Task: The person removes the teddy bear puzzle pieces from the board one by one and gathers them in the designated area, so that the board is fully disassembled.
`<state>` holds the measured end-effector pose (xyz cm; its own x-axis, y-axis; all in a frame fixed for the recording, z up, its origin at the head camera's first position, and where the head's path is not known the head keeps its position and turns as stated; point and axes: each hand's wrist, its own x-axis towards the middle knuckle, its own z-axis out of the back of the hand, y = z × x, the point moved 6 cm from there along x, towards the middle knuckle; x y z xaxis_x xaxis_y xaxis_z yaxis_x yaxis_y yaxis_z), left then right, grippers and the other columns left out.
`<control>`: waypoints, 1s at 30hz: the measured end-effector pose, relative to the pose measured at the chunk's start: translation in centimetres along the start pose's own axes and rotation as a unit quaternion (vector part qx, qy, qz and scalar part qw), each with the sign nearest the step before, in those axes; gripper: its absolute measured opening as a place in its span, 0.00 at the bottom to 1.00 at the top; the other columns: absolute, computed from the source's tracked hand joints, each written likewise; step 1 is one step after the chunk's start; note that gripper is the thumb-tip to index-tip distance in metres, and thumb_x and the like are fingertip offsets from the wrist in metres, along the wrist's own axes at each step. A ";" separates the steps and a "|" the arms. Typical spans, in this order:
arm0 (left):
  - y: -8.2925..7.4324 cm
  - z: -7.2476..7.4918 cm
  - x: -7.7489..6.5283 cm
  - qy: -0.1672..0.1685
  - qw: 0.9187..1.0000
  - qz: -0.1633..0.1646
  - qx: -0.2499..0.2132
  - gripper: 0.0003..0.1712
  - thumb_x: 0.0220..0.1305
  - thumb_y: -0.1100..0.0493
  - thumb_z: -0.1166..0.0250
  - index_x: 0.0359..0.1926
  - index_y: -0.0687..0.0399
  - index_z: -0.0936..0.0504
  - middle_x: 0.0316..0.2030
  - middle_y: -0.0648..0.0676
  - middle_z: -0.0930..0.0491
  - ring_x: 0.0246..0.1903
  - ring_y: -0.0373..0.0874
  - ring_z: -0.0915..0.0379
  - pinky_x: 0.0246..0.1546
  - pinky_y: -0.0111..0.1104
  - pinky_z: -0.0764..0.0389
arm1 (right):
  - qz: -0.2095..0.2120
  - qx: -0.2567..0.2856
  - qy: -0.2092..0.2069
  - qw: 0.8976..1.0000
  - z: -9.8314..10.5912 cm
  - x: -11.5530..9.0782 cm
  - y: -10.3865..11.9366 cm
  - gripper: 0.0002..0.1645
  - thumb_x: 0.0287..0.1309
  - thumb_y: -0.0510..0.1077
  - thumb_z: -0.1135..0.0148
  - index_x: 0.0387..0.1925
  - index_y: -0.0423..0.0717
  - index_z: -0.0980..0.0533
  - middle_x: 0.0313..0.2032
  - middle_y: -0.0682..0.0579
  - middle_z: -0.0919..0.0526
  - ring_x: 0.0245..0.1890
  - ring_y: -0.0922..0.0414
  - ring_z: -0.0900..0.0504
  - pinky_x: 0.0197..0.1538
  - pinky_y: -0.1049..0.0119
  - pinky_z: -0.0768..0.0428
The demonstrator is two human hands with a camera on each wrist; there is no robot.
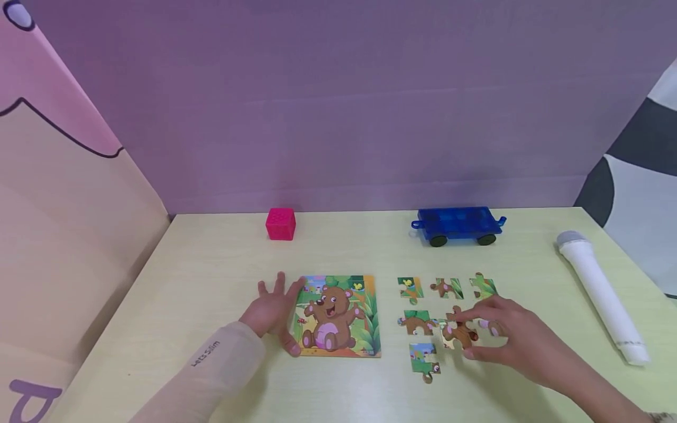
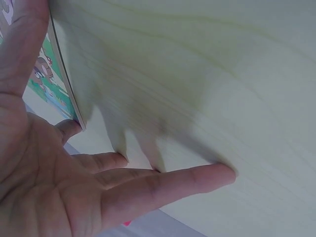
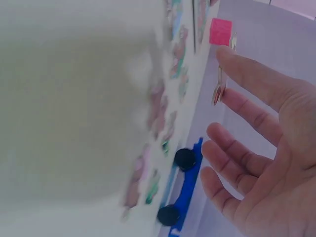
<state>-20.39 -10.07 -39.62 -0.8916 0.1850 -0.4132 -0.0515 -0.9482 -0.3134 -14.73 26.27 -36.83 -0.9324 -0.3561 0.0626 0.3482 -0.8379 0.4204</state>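
Note:
My left hand [image 1: 272,311] lies spread at the left side of a square bear picture puzzle board [image 1: 338,317]. Its thumb is at the lower left corner and its index finger at the upper one; in the left wrist view the other fingers stretch straight over the table. Between the thumb and forefinger of my right hand [image 1: 502,332] a brown bear puzzle piece [image 1: 461,335] is pinched, seen edge-on as a thin puzzle piece [image 3: 218,91] in the right wrist view. Around it several loose pieces lie in rows, among them a yellow-bird piece [image 1: 410,289] and a bear-eye piece [image 1: 425,361].
A pink cube [image 1: 281,224] and a blue toy wagon [image 1: 459,225] with black wheels stand along the table's back edge. At the right lies a white microphone-shaped object [image 1: 603,296]. A purple backdrop [image 1: 338,106] rises behind the table.

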 end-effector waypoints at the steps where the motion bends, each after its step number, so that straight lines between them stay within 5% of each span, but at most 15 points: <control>1: 0.0 0.0 0.0 0.000 1.000 0.000 0.000 0.71 0.37 0.55 0.13 0.80 0.53 0.47 0.78 0.72 0.60 0.71 0.83 0.64 0.57 0.65 0.27 | -0.001 0.002 0.003 1.000 -0.2 -0.4 -0.4 0.30 0.43 0.55 0.18 0.51 0.55 0.15 0.48 0.55 0.19 0.47 0.49 0.19 0.43 0.57 0.17; 5: 0.0 0.0 0.1 0.001 1.000 -0.001 0.000 0.72 0.37 0.56 0.13 0.80 0.53 0.46 0.78 0.72 0.60 0.71 0.83 0.64 0.57 0.66 0.28 | -0.010 0.011 0.017 1.000 -1.2 -1.6 -1.8 0.29 0.44 0.55 0.18 0.51 0.58 0.15 0.49 0.56 0.19 0.49 0.46 0.19 0.44 0.58 0.16; 10: -0.1 0.0 0.0 -0.001 1.000 -0.005 0.003 0.73 0.35 0.55 0.12 0.80 0.53 0.46 0.77 0.73 0.60 0.71 0.84 0.65 0.56 0.66 0.27 | -0.035 0.036 0.046 0.998 -2.6 -2.5 -3.5 0.29 0.44 0.54 0.18 0.52 0.59 0.16 0.60 0.34 0.22 0.62 0.24 0.32 0.52 0.34 0.21; 13: -0.2 0.1 0.0 -0.003 1.000 -0.008 0.007 0.73 0.34 0.55 0.12 0.79 0.53 0.46 0.77 0.74 0.60 0.71 0.84 0.64 0.56 0.65 0.26 | -0.047 0.031 0.056 0.997 -3.1 -2.7 -4.2 0.29 0.44 0.54 0.18 0.50 0.57 0.16 0.64 0.24 0.30 0.64 0.20 0.37 0.53 0.30 0.24; 20: -0.1 0.1 0.0 -0.003 1.000 -0.007 0.009 0.73 0.35 0.55 0.12 0.79 0.54 0.46 0.77 0.74 0.60 0.71 0.84 0.64 0.56 0.65 0.26 | -0.046 0.028 0.065 0.996 -3.6 -3.1 -4.8 0.27 0.44 0.55 0.18 0.48 0.59 0.17 0.66 0.22 0.35 0.66 0.21 0.39 0.54 0.30 0.25; 30: -0.1 0.0 0.0 0.001 1.000 -0.001 0.003 0.72 0.36 0.55 0.12 0.80 0.53 0.47 0.77 0.73 0.60 0.71 0.84 0.64 0.57 0.67 0.29 | -0.027 0.023 0.059 0.998 -3.6 -3.2 -5.0 0.28 0.43 0.55 0.18 0.49 0.59 0.17 0.64 0.26 0.29 0.65 0.21 0.38 0.53 0.31 0.24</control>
<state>-20.41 -9.94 -39.58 -0.8907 0.1867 -0.4145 -0.0557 -0.9497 -0.3081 -13.07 30.07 -42.41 -0.9307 -0.3598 -0.0659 0.2912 -0.8379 0.4616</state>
